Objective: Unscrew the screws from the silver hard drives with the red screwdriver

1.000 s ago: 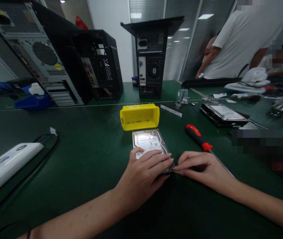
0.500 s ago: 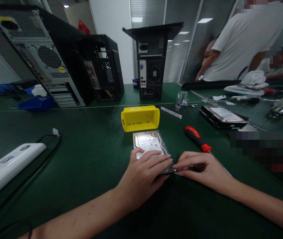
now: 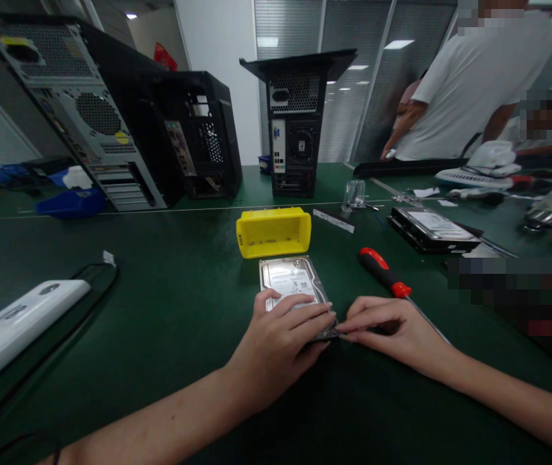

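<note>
A silver hard drive (image 3: 288, 272) with a white label lies flat on the green table. My left hand (image 3: 280, 336) is laid over its near part, fingers across the top and thumb at the near edge, gripping it. At the drive's near right corner, my right hand (image 3: 382, 323) pinches with thumb and fingertips; whatever is between them is too small to make out. A screwdriver (image 3: 382, 271) with a red and black handle rests just beyond my right hand. Directly behind the drive stands a yellow bin (image 3: 273, 247) with several tiny pieces inside.
Computer cases (image 3: 295, 139) stand along the back and left. At right sits another hard drive (image 3: 438, 224) on a black frame. A white power strip (image 3: 24, 323) and its cable lie at left. A person in a white shirt (image 3: 474, 84) stands behind the table on the right.
The fingertips of my right hand have shifted slightly left against the drive's corner, and a small bright spot there is now covered. My left hand and the drive stay in place.
</note>
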A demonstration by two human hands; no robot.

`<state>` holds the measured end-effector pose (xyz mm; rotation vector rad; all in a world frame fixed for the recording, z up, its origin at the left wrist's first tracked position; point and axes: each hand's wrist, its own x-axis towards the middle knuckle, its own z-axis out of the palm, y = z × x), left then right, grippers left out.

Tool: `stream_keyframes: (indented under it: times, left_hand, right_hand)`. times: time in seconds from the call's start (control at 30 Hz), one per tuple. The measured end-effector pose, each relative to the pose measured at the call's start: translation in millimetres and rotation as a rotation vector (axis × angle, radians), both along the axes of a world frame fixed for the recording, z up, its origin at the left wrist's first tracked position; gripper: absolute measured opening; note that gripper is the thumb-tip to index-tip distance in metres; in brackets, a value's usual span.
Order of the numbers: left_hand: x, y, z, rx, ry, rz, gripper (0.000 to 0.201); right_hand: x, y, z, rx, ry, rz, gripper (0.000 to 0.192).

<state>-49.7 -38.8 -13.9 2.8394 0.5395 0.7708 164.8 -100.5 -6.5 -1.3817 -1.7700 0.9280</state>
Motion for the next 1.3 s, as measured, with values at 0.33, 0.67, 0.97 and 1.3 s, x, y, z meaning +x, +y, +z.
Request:
stream_keyframes:
  times: [0.33,0.67,0.97,1.3]
  left_hand:
    - [0.4,0.0,-0.6,0.003,-0.003,0.001,0.026]
    - [0.9,-0.3,2.1,0.009,-0.002,0.006,0.026]
    - [0.9,0.8,-1.3,0.040,-0.032,-0.002,0.026]
    - [-0.2,1.1,-2.5,0.000,-0.016,0.009,0.031]
  right_hand:
    - [0.8,-0.1,-1.6,0.009,0.025,0.012,0.017]
    - [1.4,-0.2,-0.7,0.053,-0.040,0.048,0.015]
    - [2.5,0.3,-1.5,0.025,-0.015,0.059,0.017]
    - [22.2,4.3,31.6,0.212,0.198,-0.338,0.022]
